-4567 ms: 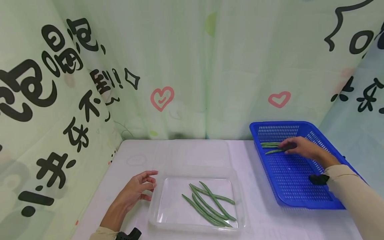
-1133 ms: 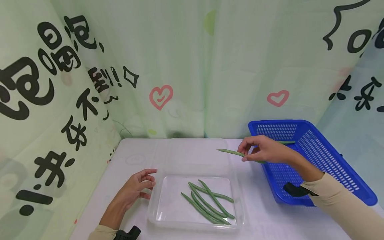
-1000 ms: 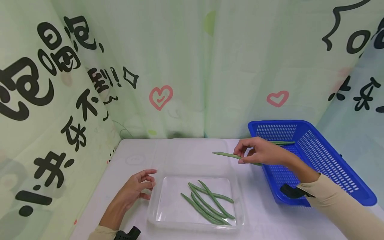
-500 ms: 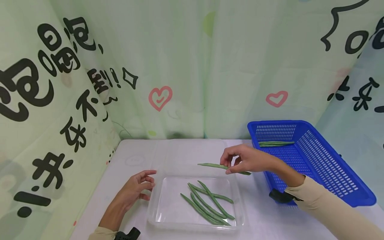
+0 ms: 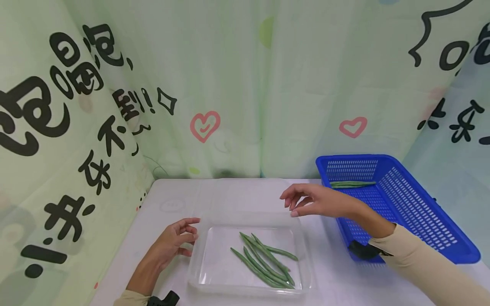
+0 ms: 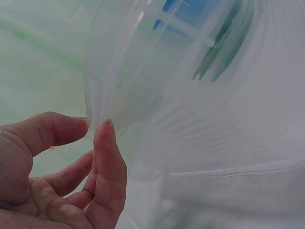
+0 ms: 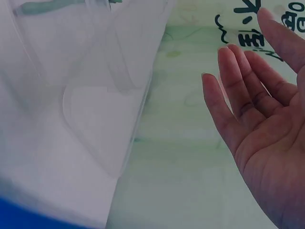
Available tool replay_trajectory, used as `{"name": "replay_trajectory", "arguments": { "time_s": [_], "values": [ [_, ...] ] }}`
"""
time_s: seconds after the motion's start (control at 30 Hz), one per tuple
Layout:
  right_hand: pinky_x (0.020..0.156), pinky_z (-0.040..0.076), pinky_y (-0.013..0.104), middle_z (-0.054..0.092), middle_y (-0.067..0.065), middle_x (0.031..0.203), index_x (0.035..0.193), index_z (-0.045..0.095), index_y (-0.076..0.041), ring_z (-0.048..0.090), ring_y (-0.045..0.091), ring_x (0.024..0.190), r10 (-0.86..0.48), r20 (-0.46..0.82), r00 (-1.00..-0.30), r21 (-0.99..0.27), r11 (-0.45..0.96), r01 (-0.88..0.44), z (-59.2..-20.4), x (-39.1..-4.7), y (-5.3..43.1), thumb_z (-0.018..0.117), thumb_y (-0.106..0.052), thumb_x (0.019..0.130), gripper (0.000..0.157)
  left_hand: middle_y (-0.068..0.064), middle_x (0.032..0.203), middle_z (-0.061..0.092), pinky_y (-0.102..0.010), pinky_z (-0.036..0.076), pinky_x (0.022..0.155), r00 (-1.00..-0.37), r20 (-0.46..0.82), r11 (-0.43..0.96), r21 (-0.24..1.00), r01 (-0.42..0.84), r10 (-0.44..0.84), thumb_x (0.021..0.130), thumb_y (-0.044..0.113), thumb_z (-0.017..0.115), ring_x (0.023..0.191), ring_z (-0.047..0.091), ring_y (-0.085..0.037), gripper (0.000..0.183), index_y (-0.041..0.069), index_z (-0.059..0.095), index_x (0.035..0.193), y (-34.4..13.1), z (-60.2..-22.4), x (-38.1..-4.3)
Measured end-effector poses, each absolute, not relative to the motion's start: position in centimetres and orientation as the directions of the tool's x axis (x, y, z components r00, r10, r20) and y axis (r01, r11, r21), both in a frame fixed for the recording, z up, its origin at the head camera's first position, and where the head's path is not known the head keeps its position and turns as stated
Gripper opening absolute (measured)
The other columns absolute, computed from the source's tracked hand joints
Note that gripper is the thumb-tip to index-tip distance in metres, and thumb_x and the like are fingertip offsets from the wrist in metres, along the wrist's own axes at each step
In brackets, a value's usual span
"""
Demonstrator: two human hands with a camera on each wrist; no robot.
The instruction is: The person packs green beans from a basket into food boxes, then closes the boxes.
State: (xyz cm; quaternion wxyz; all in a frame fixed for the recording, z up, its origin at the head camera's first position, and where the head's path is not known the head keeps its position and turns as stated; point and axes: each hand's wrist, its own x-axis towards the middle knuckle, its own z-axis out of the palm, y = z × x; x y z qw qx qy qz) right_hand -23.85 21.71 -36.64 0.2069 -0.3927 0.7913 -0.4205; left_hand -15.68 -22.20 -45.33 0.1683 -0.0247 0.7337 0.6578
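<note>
Green beans (image 5: 269, 256) lie inside a clear box (image 5: 250, 290); left hand (image 5: 178, 238), fingers loose, touches it; right hand (image 5: 317, 202), relaxed and empty, hangs near it.

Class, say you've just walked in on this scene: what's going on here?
A person's left hand is at the left rim of a clear container that holds several green beans; whether it grips the rim is hard to tell. The right hand, fingers slightly bent, hovers empty above the container's far right corner. More beans lie near the far end of a blue basket at the right.
</note>
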Motion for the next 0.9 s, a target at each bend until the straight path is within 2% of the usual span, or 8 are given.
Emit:
{"name": "replay_trajectory", "arguments": {
  "time_s": [0.33, 0.57, 0.7, 0.9],
  "values": [
    [0.094, 0.055, 0.029, 0.07, 0.0, 0.113, 0.121, 0.068, -0.017, 0.068, 0.015, 0.107, -0.738, 0.067, -0.671, -0.774, 0.386, -0.502, -36.7, -25.3, 25.6, 0.074, -0.018, 0.094, 0.028, -0.003, 0.103, 0.057, -0.028, 0.057, 0.059, -0.94, -0.286, 0.134, 0.955, -0.265, 0.184, 0.096, 0.005, 0.064, 0.086, 0.062, -0.02, 0.055, -0.001, 0.044, 0.148, -22.1, -45.3, -15.7],
    [0.095, 0.056, 0.033, 0.071, -0.003, 0.114, 0.119, 0.069, -0.019, 0.068, 0.014, 0.108, -0.699, 0.103, -0.708, -0.737, 0.425, -0.526, -36.8, -26.2, 27.3, 0.074, -0.016, 0.093, 0.026, -0.003, 0.103, 0.057, -0.028, 0.057, 0.059, -0.942, -0.281, 0.127, 0.957, -0.261, 0.184, 0.096, 0.004, 0.064, 0.086, 0.062, -0.021, 0.056, -0.002, 0.044, 0.148, -22.1, -45.2, -15.7],
    [0.093, 0.056, 0.028, 0.071, -0.002, 0.114, 0.118, 0.07, -0.019, 0.067, 0.014, 0.107, -0.682, 0.115, -0.722, -0.735, 0.43, -0.524, -36.8, -26.6, 28.2, 0.073, -0.014, 0.094, 0.025, -0.003, 0.103, 0.057, -0.028, 0.057, 0.059, -0.943, -0.279, 0.129, 0.957, -0.259, 0.182, 0.096, 0.004, 0.064, 0.087, 0.063, -0.022, 0.056, -0.002, 0.044, 0.148, -22.1, -45.3, -15.7],
    [0.091, 0.054, 0.021, 0.07, 0.003, 0.115, 0.119, 0.069, -0.013, 0.067, 0.011, 0.107, -0.655, 0.124, -0.746, -0.736, 0.443, -0.512, -37.3, -27.3, 29.8, 0.073, -0.014, 0.094, 0.025, -0.004, 0.103, 0.057, -0.029, 0.057, 0.059, -0.943, -0.282, 0.132, 0.956, -0.261, 0.177, 0.095, 0.004, 0.064, 0.088, 0.063, -0.023, 0.056, -0.001, 0.044, 0.147, -22.1, -45.3, -15.6]
  ]
}}
